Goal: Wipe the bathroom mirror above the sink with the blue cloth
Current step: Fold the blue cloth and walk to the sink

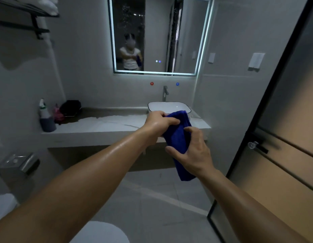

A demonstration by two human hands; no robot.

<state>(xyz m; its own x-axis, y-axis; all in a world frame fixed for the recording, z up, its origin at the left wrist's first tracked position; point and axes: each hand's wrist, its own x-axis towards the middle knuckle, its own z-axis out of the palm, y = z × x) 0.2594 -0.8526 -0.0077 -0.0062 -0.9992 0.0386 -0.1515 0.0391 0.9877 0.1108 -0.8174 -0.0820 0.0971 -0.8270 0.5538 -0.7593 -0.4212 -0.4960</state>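
Observation:
A blue cloth [179, 137] hangs bunched in front of me, held by both hands. My left hand [158, 122] grips its upper part, fingers curled over the top. My right hand [190, 151] holds its lower half from the right side, thumb and fingers wrapped round it, and the tail hangs below. The lit-edged mirror [159, 32] hangs on the far wall above the white basin [168, 106], well beyond both hands. It reflects a person holding the cloth.
A marble counter [103, 125] carries a spray bottle [44, 114] and a dark basket [70, 107] at its left end. A tap [165, 92] stands behind the basin. A glass door [278, 137] stands at right; a toilet [99, 232] is below me.

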